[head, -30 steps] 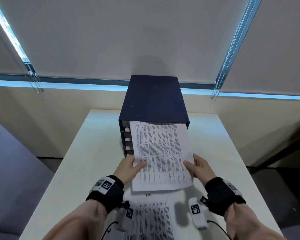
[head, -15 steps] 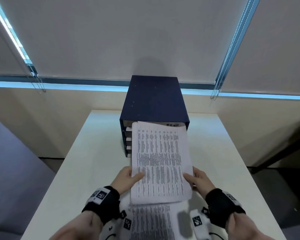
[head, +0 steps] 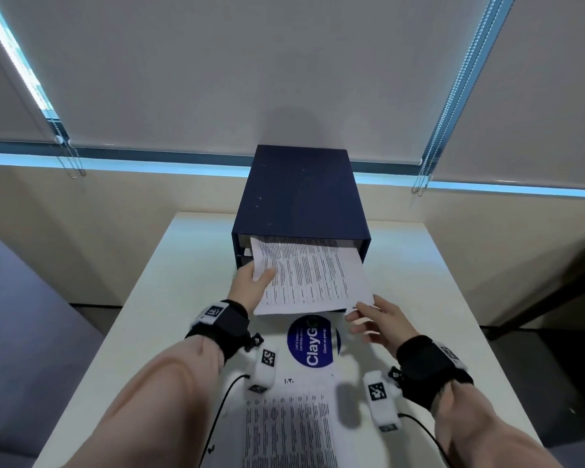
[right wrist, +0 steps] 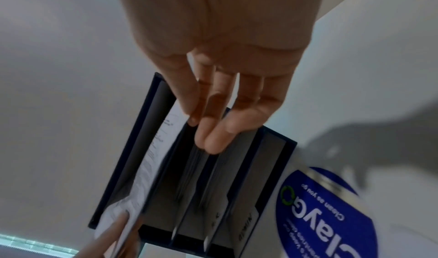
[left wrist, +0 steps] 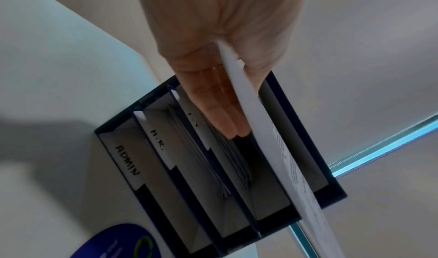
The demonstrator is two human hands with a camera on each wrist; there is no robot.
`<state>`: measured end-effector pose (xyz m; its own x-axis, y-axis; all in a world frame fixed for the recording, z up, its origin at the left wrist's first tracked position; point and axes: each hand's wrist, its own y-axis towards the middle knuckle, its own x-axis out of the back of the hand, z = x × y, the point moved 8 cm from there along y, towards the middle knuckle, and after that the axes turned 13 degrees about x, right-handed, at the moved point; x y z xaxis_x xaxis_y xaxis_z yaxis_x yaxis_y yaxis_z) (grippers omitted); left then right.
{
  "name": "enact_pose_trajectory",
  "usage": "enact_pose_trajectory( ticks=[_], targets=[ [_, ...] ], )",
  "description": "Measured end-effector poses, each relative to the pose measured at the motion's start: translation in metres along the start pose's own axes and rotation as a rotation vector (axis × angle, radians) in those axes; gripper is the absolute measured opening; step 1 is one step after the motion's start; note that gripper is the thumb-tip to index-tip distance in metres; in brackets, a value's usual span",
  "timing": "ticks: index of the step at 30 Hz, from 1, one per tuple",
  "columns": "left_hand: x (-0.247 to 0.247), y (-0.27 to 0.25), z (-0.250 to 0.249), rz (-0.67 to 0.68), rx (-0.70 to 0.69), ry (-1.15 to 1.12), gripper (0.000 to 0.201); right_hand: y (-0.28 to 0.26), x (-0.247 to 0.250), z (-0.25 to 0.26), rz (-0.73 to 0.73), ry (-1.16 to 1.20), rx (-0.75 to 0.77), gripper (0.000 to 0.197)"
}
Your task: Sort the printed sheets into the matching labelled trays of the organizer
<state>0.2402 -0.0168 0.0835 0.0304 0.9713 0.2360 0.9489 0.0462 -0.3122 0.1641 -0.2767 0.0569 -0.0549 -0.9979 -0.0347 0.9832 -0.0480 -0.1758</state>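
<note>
White printed sheet (head: 311,275) is lying long axis toward the navy organizer (head: 301,194) at frame centre, far edge entering its top tray. The left hand (head: 250,288) grip is pinching the sheet's left edge; the right hand (head: 382,322) is hovering slack-fingered at the near corner, above the white table (head: 436,282).

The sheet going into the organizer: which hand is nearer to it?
Left. The left hand pinches the sheet at its left edge; the right hand is open at the sheet's near right corner, not gripping it.
</note>
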Motion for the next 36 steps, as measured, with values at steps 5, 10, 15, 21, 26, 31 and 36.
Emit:
enact_pose_trajectory(
  ticks=[5, 10, 15, 21, 26, 31, 36],
  targets=[
    [0.012, -0.009, 0.007, 0.034, 0.157, -0.367, 0.044, 0.027, -0.016, 0.017, -0.12, 0.249, -0.002, 0.035],
    [0.026, -0.037, 0.087, -0.038, 0.337, -0.151, 0.039, 0.062, -0.038, 0.029, -0.242, 0.539, -0.038, 0.044],
    [0.007, -0.05, 0.149, 0.072, 0.108, 0.933, 0.028, 0.094, -0.053, 0.052, -0.381, 0.678, -0.054, 0.034],
    [-0.023, -0.062, 0.186, 0.234, 0.074, 1.19, 0.07, 0.089, -0.068, 0.049, -0.283, 0.849, -0.116, 0.02],
    [-0.028, -0.062, 0.174, 0.151, 0.045, 1.165, 0.015, 0.042, -0.049, 0.019, -0.101, 0.583, -0.076, 0.027],
    [-0.008, -0.056, 0.15, 0.112, 0.101, 0.528, 0.006, -0.02, -0.012, -0.041, -0.075, -0.014, -0.123, 0.036],
    [0.003, -0.054, 0.119, 0.19, 0.264, -0.143, 0.019, -0.067, -0.026, -0.09, 0.131, -0.098, -0.296, 0.07]
  ],
)
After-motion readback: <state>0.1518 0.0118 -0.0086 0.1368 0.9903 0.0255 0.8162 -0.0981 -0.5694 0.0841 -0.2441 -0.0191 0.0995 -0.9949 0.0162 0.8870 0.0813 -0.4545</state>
